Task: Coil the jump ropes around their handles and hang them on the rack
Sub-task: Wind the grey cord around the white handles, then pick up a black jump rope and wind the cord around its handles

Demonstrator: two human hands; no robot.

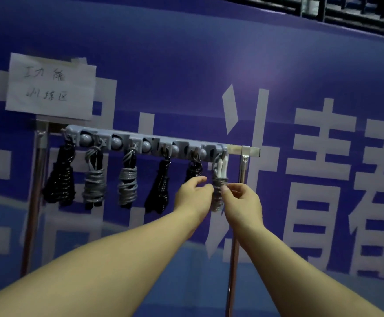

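Observation:
A grey hook rack is fixed on a metal frame and carries several coiled jump ropes. From the left hang a black rope, a grey rope, another grey rope, and two black ropes. At the rightmost hook hangs a grey rope with white handles. My left hand touches that bundle from the left with curled fingers. My right hand pinches the bundle's coil from the right. Its lower part is hidden between my hands.
The frame's metal posts stand left and right of the rack. Behind it hangs a blue banner with large white characters. A handwritten paper sign is taped above the rack's left end.

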